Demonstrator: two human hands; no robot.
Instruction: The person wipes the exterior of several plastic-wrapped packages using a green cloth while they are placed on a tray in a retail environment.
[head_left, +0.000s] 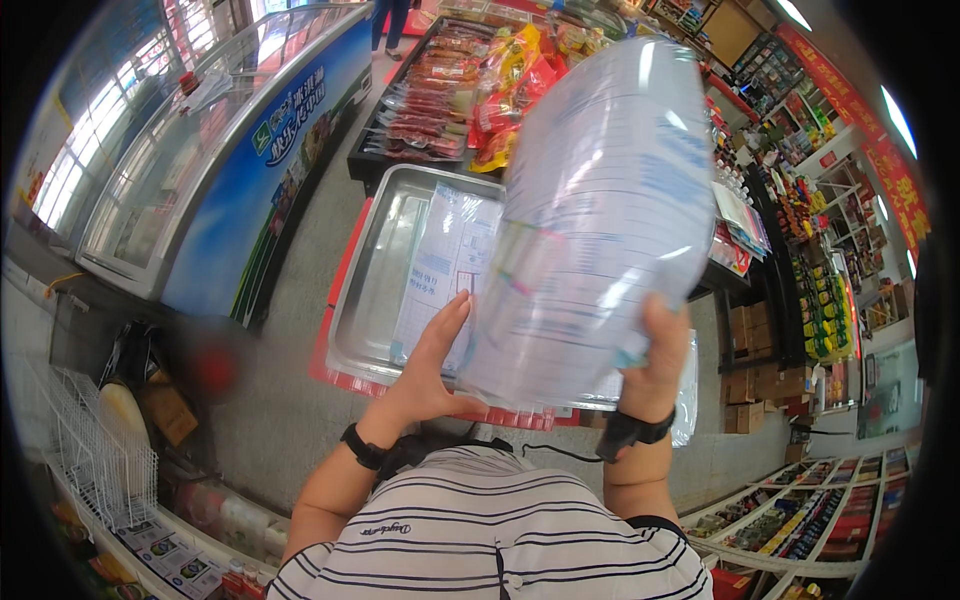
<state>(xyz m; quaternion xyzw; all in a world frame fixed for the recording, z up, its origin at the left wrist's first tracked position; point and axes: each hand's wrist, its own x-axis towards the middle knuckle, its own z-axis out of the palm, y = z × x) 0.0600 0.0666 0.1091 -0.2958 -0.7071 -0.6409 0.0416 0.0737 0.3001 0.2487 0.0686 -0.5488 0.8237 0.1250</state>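
Observation:
A large clear plastic sleeve with printed sheets (592, 225) stands raised before me, bent and partly blurred. My right hand (660, 352) grips its lower right edge. My left hand (431, 375) is at its lower left side, thumb and fingers spread; whether it touches the sleeve I cannot tell. Behind the fingers, a sleeved paper form with handwriting (431, 277) lies in a shallow metal tray (356, 300). The tray rests on a red plastic crate (322, 360). Part of another clear sleeve (686, 397) shows beyond my right wrist.
Packaged sausages (427, 112) and red and yellow food bags (517, 90) fill a black display stand ahead. A glass-topped chest freezer (247, 172) stands left. Cardboard boxes (750, 375) and stocked shelves (825, 300) are on the right, a white wire rack (97, 450) at lower left. A person's legs (390, 26) show at the top.

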